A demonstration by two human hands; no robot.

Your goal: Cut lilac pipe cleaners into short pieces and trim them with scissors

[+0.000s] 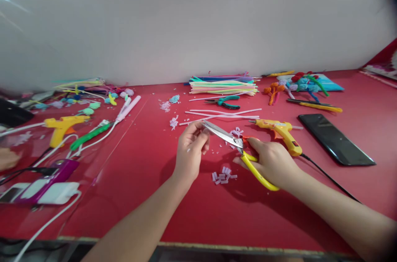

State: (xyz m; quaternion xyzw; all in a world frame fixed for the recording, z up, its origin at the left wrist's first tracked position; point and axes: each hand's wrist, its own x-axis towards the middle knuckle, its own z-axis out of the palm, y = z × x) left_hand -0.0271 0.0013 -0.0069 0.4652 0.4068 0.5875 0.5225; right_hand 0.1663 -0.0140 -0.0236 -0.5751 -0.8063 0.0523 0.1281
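My right hand (pixel 273 162) grips yellow-handled scissors (pixel 235 143), whose steel blades point left toward my left hand (pixel 190 146). My left hand pinches something small at the blade tips; it is too small to make out. A little heap of short pale pink cut pieces (pixel 223 175) lies on the red table (pixel 149 196) between my hands. More pink bits (pixel 236 132) lie just behind the blades. Several long pale pink pipe cleaners (pixel 223 114) lie beyond the scissors.
A yellow glue gun (pixel 281 132) with a black cord lies right of the scissors, a black phone (pixel 335 139) further right. Behind are a stack of coloured pipe cleaners (pixel 223 85), green pliers (pixel 225 102) and pipe-cleaner flowers (pixel 297 82). Left: another glue gun (pixel 62 125), chargers, cables.
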